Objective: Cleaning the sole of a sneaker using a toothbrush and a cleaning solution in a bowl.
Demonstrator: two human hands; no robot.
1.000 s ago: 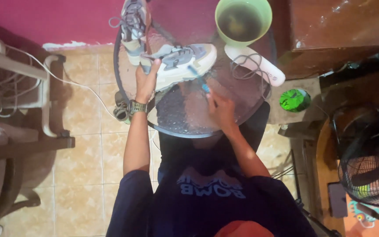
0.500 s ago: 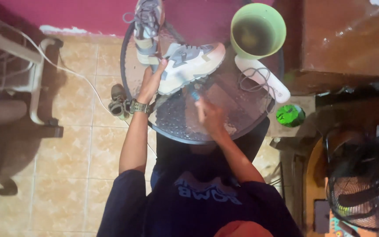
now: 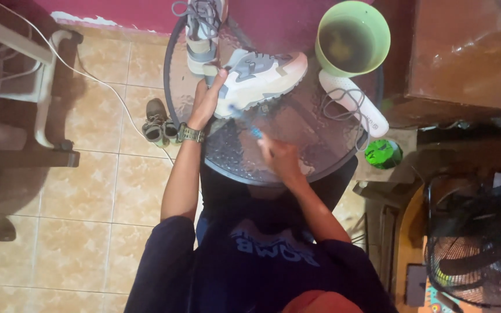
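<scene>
While the left hand (image 3: 207, 101) grips a sneaker (image 3: 260, 78), a round glass table (image 3: 297, 156) stands on tan floor tiles (image 3: 88, 191).

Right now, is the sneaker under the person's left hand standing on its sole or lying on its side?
Lying on its side. The sneaker shows its side panel upward on the glass table, steadied by the left hand.

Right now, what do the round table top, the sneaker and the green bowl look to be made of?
Table top: seemingly textured glass in a dark metal rim; the floor shows through it. Sneaker, steadied by the left hand: white and grey panels, probably synthetic leather or mesh, on a thick rubbery sole. Bowl: likely plastic, smooth uniform light green.
</scene>
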